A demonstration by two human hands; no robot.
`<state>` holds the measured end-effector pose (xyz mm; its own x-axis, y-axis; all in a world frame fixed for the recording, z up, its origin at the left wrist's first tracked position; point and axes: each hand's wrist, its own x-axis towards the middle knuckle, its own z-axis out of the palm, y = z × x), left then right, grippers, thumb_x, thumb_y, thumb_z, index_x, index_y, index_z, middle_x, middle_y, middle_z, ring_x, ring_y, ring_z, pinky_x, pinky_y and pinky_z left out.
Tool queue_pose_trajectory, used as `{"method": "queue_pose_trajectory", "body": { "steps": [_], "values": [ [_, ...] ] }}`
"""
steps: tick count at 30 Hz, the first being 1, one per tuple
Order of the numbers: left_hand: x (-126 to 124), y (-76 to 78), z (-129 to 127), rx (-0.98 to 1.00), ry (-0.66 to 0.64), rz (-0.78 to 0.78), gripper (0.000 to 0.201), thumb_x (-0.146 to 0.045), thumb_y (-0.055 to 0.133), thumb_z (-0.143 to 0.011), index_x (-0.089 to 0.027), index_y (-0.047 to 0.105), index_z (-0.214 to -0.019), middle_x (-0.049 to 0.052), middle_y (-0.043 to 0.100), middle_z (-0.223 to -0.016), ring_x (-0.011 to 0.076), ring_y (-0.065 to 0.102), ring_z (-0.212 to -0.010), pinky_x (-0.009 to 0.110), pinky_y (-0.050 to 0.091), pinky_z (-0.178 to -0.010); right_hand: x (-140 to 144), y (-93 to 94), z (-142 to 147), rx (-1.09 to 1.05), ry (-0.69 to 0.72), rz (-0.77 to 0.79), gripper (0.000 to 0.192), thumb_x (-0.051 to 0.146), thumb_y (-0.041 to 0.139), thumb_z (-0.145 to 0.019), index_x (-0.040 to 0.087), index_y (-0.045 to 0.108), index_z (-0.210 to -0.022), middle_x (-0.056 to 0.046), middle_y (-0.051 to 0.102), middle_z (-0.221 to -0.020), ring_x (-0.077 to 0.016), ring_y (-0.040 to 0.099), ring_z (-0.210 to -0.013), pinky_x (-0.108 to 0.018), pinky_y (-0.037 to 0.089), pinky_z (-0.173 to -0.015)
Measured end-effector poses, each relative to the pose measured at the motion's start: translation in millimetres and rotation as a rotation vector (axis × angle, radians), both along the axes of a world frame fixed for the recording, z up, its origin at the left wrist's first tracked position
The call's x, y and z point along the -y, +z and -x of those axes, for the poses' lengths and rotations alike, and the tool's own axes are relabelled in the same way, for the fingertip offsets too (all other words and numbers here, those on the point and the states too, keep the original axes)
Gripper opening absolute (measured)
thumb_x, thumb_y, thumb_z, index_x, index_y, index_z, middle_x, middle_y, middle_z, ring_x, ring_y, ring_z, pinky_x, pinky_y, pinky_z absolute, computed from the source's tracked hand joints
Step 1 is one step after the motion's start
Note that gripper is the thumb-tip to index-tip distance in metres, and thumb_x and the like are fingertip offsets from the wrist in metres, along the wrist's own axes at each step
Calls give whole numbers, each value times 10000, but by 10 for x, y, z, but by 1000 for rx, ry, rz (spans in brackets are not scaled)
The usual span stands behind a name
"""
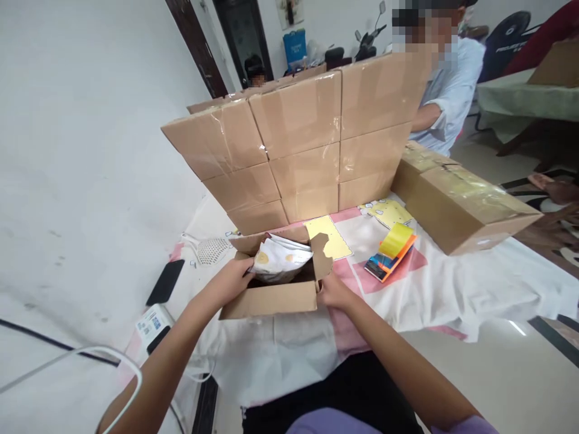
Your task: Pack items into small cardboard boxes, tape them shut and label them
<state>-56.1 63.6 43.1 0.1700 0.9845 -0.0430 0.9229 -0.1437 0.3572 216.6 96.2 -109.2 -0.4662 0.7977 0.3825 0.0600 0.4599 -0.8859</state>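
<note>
- Purple cloth (325, 422) lies nearest, at six o'clock.
- Left hand (233, 278) grips the small open carton's (271, 298) left wall; right hand (332, 292) pinches its right flap.
- Packing looks underway: a glossy printed pouch (280, 258) sits inside, flaps up.
- Next, folding flaps flat needs both hands.
- Matte corrugated boxes (298, 150) stack at twelve o'clock.

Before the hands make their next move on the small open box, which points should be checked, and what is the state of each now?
1. Left hand grips the box at its left side: ok.
2. Right hand touches the right flap: ok.
3. White packet sits fully inside: not ok, it sticks up above the rim.
4. Flaps open: ok.
5. Tape roll lies near on the cloth: ok.
6. Box bottom sealed: cannot tell.
</note>
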Motion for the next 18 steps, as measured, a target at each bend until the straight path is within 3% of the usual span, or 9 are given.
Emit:
{"method": "queue_pose_trajectory", "body": {
  "steps": [4, 7, 11, 14, 16, 18],
  "values": [
    [100, 124, 163, -148, 23, -50, 162, -271, 502, -834, -263, 664, -840, 93, 749, -831, 322, 689, -844, 429, 515, -812, 23, 17, 21, 27, 26, -79, 1023, 459, 905, -658, 169, 426, -1514, -186, 434, -1538, -401, 415, -1443, -555, 354, -1211],
    [127, 221, 196, -219, -14, -102, 205, -307, 472, -890, -259, 652, -804, 81, 715, -766, 318, 672, -846, 495, 463, -938, 29, 36, 58, 38, -10, -114, 1214, 463, 933, -617, 187, 279, -1602, -200, 324, -1599, -406, 320, -1502, -547, 313, -1236],
    [38, 153, 152, -208, -141, -56, 195, -370, 587, -867, -272, 699, -742, 74, 758, -881, 326, 650, -1053, 530, 389, -1077, 51, 40, 53, 65, 16, -118, 1280, 553, 901, -648, 206, 177, -1645, -206, 249, -1643, -416, 237, -1542, -557, 255, -1256],
    [87, 33, 316, 22, -94, -141, 227, -488, 633, -874, -310, 757, -938, 62, 753, -1142, 319, 593, -1224, 510, 418, -1104, 84, 56, 9, 25, 20, -143, 1135, 731, 708, -786, 249, 158, -1654, -164, 122, -1701, -397, 127, -1587, -576, 184, -1272],
    [222, -104, 487, 309, 80, -304, 347, -556, 568, -923, -315, 730, -1113, 59, 689, -1312, 287, 575, -1294, 459, 476, -1085, 107, 111, -14, -23, 9, -164, 908, 775, 527, -886, 303, 284, -1623, -98, 111, -1714, -357, 111, -1600, -556, 167, -1281],
    [389, -304, 611, 507, 271, -443, 447, -595, 533, -941, -297, 680, -1241, 71, 580, -1482, 279, 508, -1405, 436, 464, -1132, 120, 217, -17, -52, -18, -151, 667, 711, 429, -967, 322, 495, -1505, -63, 193, -1696, -320, 166, -1594, -525, 194, -1281]
  ]
}}
